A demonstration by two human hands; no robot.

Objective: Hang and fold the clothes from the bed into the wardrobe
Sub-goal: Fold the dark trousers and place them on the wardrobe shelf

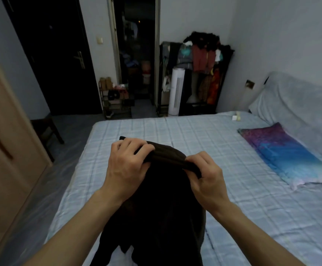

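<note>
Quick count, nothing fancy: two hands, so one left hand [126,166] and one right hand [208,179]. One dark garment [156,212], one bed [185,131], one colourful pillow [286,156], one white tower fan [176,93], one clothes rack [204,60], one shoe rack [116,101], one dark door [60,54], one stool [46,129].

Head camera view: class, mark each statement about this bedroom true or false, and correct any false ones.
1. The left hand and right hand both grip the dark garment. True.
2. The pillow lies on the floor. False: it lies on the bed.
3. A white tower fan stands by the clothes rack. True.
4. The dark garment lies folded flat. False: it hangs from the hands, raised over the bed.
</note>
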